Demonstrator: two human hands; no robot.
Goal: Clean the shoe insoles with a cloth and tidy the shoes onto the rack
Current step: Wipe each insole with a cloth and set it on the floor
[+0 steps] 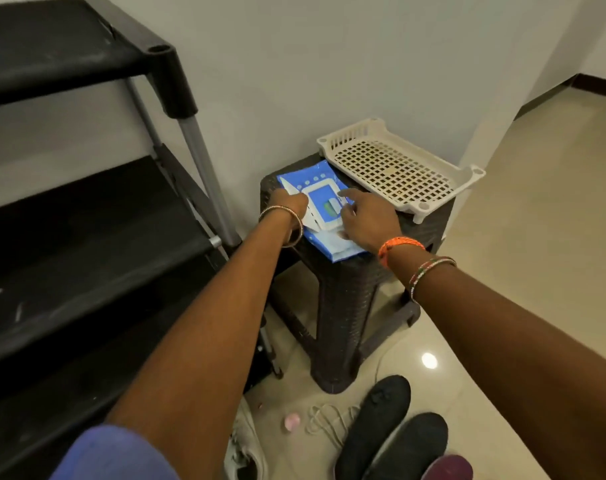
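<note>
The black rack is standing without shoes on the shelves in view. On the stool, the left hand is pinching a white wipe from the blue pack while the right hand is steadying it, fingers relaxed. Two dark insoles are lying on the floor, so cleaning is probably only beginning.

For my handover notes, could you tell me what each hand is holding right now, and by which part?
The left hand pinches a white wipe at the blue wipes pack's opening. The right hand rests on the pack, gripping nothing clearly.
</note>
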